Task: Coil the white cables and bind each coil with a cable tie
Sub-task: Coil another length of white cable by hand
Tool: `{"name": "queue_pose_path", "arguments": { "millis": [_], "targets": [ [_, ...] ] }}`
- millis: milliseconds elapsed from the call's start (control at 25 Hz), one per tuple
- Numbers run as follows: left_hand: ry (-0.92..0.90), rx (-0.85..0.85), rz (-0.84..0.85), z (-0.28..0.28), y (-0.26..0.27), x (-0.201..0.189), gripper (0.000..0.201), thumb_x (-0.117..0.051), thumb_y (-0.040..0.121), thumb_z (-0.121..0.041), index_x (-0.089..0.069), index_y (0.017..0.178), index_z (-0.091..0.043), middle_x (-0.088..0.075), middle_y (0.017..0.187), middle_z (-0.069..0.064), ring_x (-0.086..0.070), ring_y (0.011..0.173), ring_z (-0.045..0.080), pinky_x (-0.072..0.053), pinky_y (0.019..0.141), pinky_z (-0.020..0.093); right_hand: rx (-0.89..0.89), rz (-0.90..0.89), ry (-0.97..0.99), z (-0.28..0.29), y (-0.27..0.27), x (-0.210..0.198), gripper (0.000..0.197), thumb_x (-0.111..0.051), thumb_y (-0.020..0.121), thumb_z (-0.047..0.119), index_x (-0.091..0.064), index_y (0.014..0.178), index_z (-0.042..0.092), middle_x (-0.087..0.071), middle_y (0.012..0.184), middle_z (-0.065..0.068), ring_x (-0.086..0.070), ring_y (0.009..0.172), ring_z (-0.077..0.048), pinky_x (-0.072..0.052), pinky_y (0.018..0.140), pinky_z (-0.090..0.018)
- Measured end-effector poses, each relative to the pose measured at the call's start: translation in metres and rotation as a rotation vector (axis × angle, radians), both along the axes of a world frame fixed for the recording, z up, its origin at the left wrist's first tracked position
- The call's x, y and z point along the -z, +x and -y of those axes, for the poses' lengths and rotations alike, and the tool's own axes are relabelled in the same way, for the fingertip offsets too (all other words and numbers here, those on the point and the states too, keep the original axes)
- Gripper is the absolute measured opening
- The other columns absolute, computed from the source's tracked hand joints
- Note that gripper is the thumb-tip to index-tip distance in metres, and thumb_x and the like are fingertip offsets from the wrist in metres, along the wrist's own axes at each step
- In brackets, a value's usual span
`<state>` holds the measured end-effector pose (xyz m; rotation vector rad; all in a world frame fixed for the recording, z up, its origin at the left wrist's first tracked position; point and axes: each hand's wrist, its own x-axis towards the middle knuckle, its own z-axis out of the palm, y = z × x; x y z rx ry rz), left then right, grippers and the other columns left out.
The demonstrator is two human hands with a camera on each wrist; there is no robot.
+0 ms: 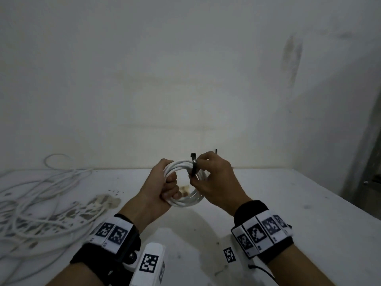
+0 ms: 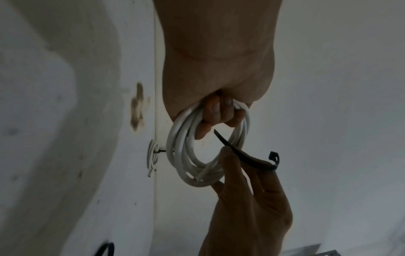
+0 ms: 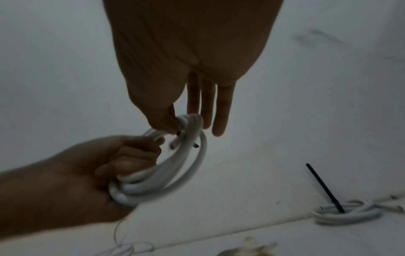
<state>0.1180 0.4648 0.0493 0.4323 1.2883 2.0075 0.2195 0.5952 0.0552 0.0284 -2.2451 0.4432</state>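
Note:
A coil of white cable (image 1: 186, 200) (image 2: 181, 155) (image 3: 175, 175) hangs in the air above the white table (image 1: 288, 213). My left hand (image 1: 165, 182) (image 3: 105, 164) grips the coil's left side with its fingers curled through the loop. My right hand (image 1: 208, 176) (image 2: 247, 187) pinches a black cable tie (image 1: 193, 167) (image 2: 249, 158) that lies across the coil's top right. The tie's head sticks up above the coil and its thin tail points into the loop in the left wrist view.
A loose tangle of white cable (image 1: 35, 207) sprawls over the table's left part. A bound coil (image 3: 344, 211) with a black tie tail (image 3: 324, 187) sticking up lies at the back by the wall (image 1: 185, 79). Brown stains (image 1: 103, 205) mark the tabletop.

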Motion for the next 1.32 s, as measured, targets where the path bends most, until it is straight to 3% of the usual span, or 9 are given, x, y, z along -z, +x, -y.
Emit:
{"name": "queue_pose_path", "arguments": {
  "millis": [200,320,440,520,720,800,920,1200,1320],
  "targets": [
    [0.004,0.043,0.056,0.048,-0.02,-0.006,0.048,-0.061,0.089,-0.055,-0.067,0.072,-0.011,-0.014,0.047,-0.005,-0.015,0.036,0.009,-0.031,0.039,0.023,0.027,-0.048,0.252,0.042,-0.037,-0.002,0.009,-0.077,0.08,0.017,-0.068,0.083,0.019,-0.062,0.096,0.001,-0.057,0.056,-0.014,-0.04,0.047,-0.021],
    [0.001,-0.069,0.01,0.065,-0.03,-0.007,0.025,-0.067,0.088,-0.043,-0.071,0.08,-0.02,-0.015,0.047,-0.005,-0.013,0.037,0.009,-0.024,0.037,0.022,0.052,-0.061,0.259,0.063,-0.055,-0.002,0.008,-0.075,0.082,0.021,-0.068,0.085,0.022,-0.059,0.094,0.004,-0.051,0.062,-0.01,-0.046,0.045,-0.027],
    [-0.034,-0.203,0.015,0.078,-0.048,-0.003,0.021,-0.071,0.084,-0.035,-0.068,0.071,-0.019,-0.017,0.046,-0.004,-0.014,0.037,0.01,-0.02,0.039,0.021,-0.05,-0.017,0.014,0.087,-0.07,0.003,0.01,-0.077,0.082,0.026,-0.072,0.09,0.024,-0.058,0.095,0.003,-0.053,0.085,-0.01,-0.051,0.067,-0.027],
    [-0.073,-0.263,-0.016,0.085,-0.06,-0.001,0.02,-0.073,0.081,-0.035,-0.068,0.068,-0.02,-0.018,0.048,-0.004,-0.015,0.037,0.01,-0.02,0.041,0.023,-0.153,0.036,-0.205,0.1,-0.075,-0.002,0.006,-0.077,0.084,0.029,-0.074,0.088,0.025,-0.063,0.096,0.003,-0.056,0.09,-0.005,-0.046,0.076,-0.017],
    [-0.158,-0.395,-0.1,0.089,-0.075,0.002,0.025,-0.074,0.08,-0.033,-0.057,0.067,-0.019,-0.021,0.046,-0.006,-0.018,0.036,0.01,-0.021,0.037,0.021,-0.107,0.103,-0.359,0.102,-0.082,-0.02,0.019,-0.07,0.091,0.03,-0.072,0.075,0.02,-0.07,0.072,0.013,-0.062,0.062,0.001,-0.043,0.057,-0.012],
    [-0.225,-0.423,-0.216,0.086,-0.069,0.0,0.026,-0.075,0.08,-0.031,-0.06,0.064,-0.017,-0.029,0.043,-0.006,-0.025,0.037,0.009,-0.024,0.041,0.021,-0.094,0.072,-0.522,0.099,-0.086,-0.022,0.018,-0.068,0.094,0.025,-0.071,0.078,0.018,-0.072,0.077,0.006,-0.069,0.06,-0.009,-0.055,0.056,-0.026],
    [-0.313,-0.415,-0.44,0.081,-0.057,0.001,0.017,-0.071,0.084,-0.03,-0.077,0.074,-0.017,-0.054,0.044,-0.011,-0.04,0.045,0.007,-0.03,0.05,0.022,-0.097,0.048,-0.641,0.098,-0.085,-0.023,0.005,-0.066,0.095,0.017,-0.068,0.094,0.012,-0.073,0.072,-0.009,-0.069,0.049,-0.019,-0.057,0.049,-0.028],
    [-0.344,-0.469,-0.579,0.083,-0.058,-0.001,0.01,-0.071,0.083,-0.028,-0.081,0.081,-0.026,-0.065,0.059,-0.017,-0.048,0.052,0.002,-0.034,0.05,0.019,-0.151,0.088,-0.614,0.088,-0.083,-0.022,0.009,-0.063,0.094,0.01,-0.068,0.096,0.017,-0.073,0.077,-0.004,-0.069,0.063,-0.013,-0.059,0.068,-0.033],
    [-0.334,-0.475,-0.654,0.086,-0.058,-0.001,0.011,-0.07,0.084,-0.022,-0.081,0.082,-0.024,-0.073,0.069,-0.015,-0.057,0.053,-0.007,-0.035,0.049,0.012,-0.158,0.051,-0.607,0.089,-0.081,-0.024,0.01,-0.067,0.092,0.01,-0.059,0.096,0.013,-0.072,0.073,-0.005,-0.067,0.055,-0.013,-0.055,0.055,-0.024]
  ]
}}
